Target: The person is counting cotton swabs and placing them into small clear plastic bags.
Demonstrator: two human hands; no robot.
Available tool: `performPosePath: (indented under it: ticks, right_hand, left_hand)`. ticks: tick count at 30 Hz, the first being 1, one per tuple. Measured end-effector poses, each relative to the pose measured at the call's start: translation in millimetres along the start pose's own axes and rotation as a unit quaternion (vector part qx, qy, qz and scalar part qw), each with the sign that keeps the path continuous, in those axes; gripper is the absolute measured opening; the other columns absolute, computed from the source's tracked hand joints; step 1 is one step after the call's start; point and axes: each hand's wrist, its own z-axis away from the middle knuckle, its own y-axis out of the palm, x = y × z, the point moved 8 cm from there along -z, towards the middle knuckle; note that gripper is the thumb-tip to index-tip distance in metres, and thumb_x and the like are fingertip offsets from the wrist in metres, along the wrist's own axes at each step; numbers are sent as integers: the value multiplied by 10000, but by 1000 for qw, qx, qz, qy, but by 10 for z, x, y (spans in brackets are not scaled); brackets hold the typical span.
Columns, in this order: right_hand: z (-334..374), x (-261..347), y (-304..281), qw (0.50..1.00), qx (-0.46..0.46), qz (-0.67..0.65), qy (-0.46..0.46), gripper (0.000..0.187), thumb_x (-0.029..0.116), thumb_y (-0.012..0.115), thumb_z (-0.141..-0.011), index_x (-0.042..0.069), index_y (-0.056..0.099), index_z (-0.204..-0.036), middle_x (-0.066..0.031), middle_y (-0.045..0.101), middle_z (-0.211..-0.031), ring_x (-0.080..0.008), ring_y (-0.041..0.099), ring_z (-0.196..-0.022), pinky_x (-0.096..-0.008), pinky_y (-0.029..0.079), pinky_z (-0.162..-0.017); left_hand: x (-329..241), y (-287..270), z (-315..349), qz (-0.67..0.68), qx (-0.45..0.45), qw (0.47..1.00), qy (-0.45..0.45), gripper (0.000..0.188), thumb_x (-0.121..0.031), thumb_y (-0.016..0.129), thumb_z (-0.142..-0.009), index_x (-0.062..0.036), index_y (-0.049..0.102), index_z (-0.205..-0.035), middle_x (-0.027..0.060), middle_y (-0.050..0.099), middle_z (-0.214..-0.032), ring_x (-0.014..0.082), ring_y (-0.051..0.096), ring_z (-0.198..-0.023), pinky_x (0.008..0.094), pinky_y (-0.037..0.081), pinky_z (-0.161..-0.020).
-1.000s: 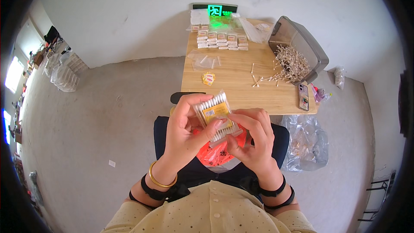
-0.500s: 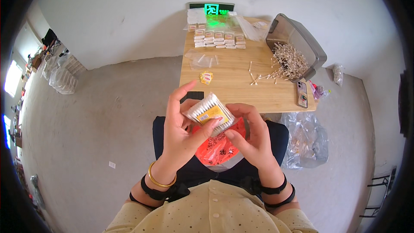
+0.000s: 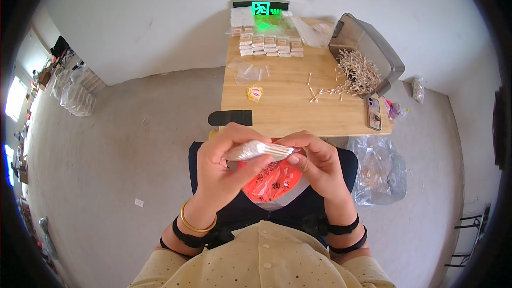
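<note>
A small clear-bagged pack of cotton swabs (image 3: pixel 250 151) is held edge-up above my lap. My left hand (image 3: pixel 220 156) is closed round one end, thumb below and fingers over the top. At the other end, my right hand (image 3: pixel 318 169) pinches the bag's plastic between thumb and fingers. Swab tips show in the middle of the pack; its yellow card is turned out of sight. Beneath both hands, a red plastic bag (image 3: pixel 272 185) lies on my lap, with swabs seemingly inside it.
The wooden table (image 3: pixel 298 114) ahead bears yellow cards (image 3: pixel 255 94), clear bags (image 3: pixel 252 72) and rows of finished-looking packs (image 3: pixel 265 47). A tipped grey bin (image 3: pixel 396 72) spills loose swabs (image 3: pixel 360 72) at right, near a phone (image 3: pixel 374 114). A clear plastic sack (image 3: pixel 381 176) stands on the floor.
The pack has turned from its flat, card-side view to edge-on. My right fingers have closed on its end, and my left fingers have folded down over it.
</note>
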Motion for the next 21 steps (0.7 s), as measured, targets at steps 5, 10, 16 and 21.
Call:
performPosePath:
  ticks: [5, 10, 16, 21]
  right_hand:
    - [-13, -54, 38, 994, 13, -110, 23, 245, -12, 629, -1003, -47, 681, -1241, -104, 705, -1182, -170, 653, -1126, -329, 503, -1014]
    - [-17, -62, 54, 987, 33, -154, 25, 234, -21, 637, -997, -49, 683, -1225, -104, 714, -1175, -160, 667, -1112, -316, 521, -1000]
    - [-14, -103, 10, 986, 55, -154, 40, 201, -20, 658, -986, -55, 688, -1182, -105, 724, -1130, -148, 677, -1057, -309, 541, -952]
    - [-23, -106, 13, 979, 67, -190, 38, 192, -21, 676, -974, -54, 688, -1163, -105, 723, -1114, -152, 676, -1043, -319, 545, -942]
  left_hand:
    - [255, 3, 40, 219, -57, 969, -101, 203, -69, 778, -929, -5, 663, -1083, 40, 712, -1014, 80, 662, -914, 255, 545, -815]
    - [443, 0, 94, 275, -46, 949, -149, 152, -77, 781, -928, -41, 669, -1025, 26, 710, -1041, 90, 657, -942, 275, 530, -871]
    - [449, 78, 59, 294, 27, 940, -173, 116, -48, 769, -928, -37, 690, -1012, 38, 717, -1051, 104, 677, -945, 281, 545, -867]
    - [395, 79, 33, 274, 41, 946, -169, 127, -31, 762, -929, -20, 701, -1040, 54, 728, -1064, 114, 698, -945, 283, 576, -860]
